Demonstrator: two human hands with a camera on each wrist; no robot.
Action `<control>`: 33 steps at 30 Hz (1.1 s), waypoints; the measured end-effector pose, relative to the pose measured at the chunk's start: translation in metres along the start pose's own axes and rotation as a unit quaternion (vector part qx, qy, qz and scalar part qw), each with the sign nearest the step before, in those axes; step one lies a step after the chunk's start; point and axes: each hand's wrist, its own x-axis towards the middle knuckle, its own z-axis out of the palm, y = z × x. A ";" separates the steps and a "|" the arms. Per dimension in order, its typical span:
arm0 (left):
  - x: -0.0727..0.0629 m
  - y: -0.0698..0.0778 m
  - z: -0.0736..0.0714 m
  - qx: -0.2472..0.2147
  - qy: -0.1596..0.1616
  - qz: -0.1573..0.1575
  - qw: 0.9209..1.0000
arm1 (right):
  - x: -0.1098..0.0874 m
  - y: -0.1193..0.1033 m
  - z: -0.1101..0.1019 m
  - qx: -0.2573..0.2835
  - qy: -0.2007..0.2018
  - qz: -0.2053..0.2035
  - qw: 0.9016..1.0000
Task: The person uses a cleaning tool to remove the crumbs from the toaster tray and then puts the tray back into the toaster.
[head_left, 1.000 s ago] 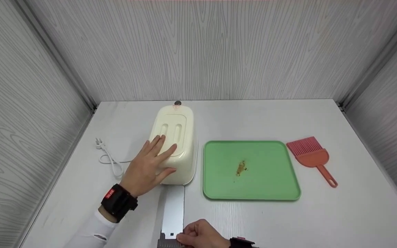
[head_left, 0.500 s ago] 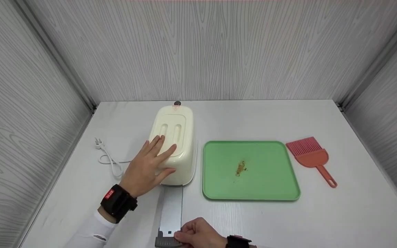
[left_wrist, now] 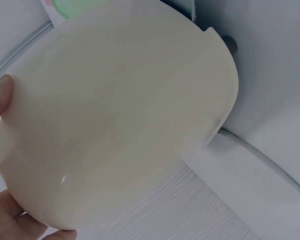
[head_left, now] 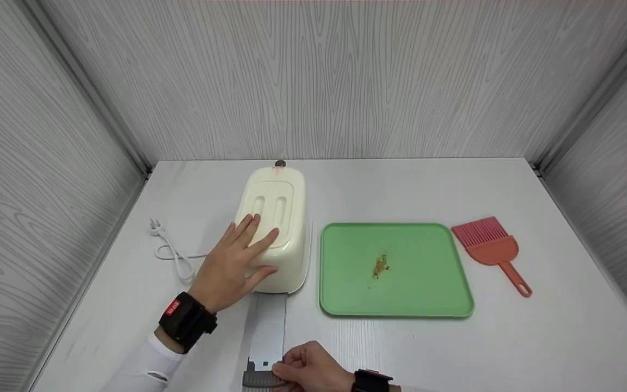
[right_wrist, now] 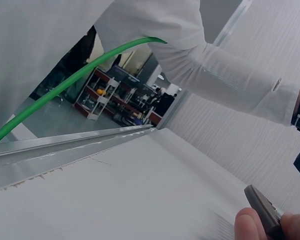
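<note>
A cream toaster [head_left: 278,239] with two slots in its top stands left of the middle. My left hand [head_left: 232,267] rests on its near top end, fingers spread and straight, thumb down along the near face. In the left wrist view the toaster's smooth cream body [left_wrist: 120,110] fills much of the picture, with fingertips at its edge. From under the near end sticks out a flat metal crumb tray [head_left: 267,326] with a dark grey handle [head_left: 259,378]. My right hand [head_left: 316,370] pinches the right end of that handle between thumb and fingers; the right wrist view shows the handle [right_wrist: 264,210] between them.
Right of the toaster lies a green tray [head_left: 428,307] bearing a small heap of brown crumbs [head_left: 381,267]. Farther right is a red-orange dustpan brush [head_left: 490,245]. The toaster's white cord and plug [head_left: 174,253] lie at the left. Wood-grain panels [head_left: 319,81] wall the table.
My right hand and the crumb tray's handle have shifted slightly left and toward the toaster. My left hand has stayed in place on the toaster.
</note>
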 end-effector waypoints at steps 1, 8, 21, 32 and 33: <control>0.000 0.000 0.000 0.003 0.002 0.002 1.000 | 0.001 0.000 0.001 0.009 0.001 0.003 1.000; 0.001 -0.001 0.000 0.006 0.001 0.003 1.000 | 0.007 -0.003 0.003 0.020 0.013 0.017 1.000; -0.001 -0.001 0.000 -0.007 0.000 0.000 1.000 | 0.016 -0.006 0.000 0.022 0.016 0.009 1.000; 0.000 0.000 0.000 -0.008 0.004 -0.001 1.000 | 0.025 -0.011 -0.003 0.035 0.035 0.014 0.999; 0.000 0.000 0.000 -0.008 0.004 -0.002 1.000 | 0.025 -0.011 -0.003 0.035 0.036 0.012 0.999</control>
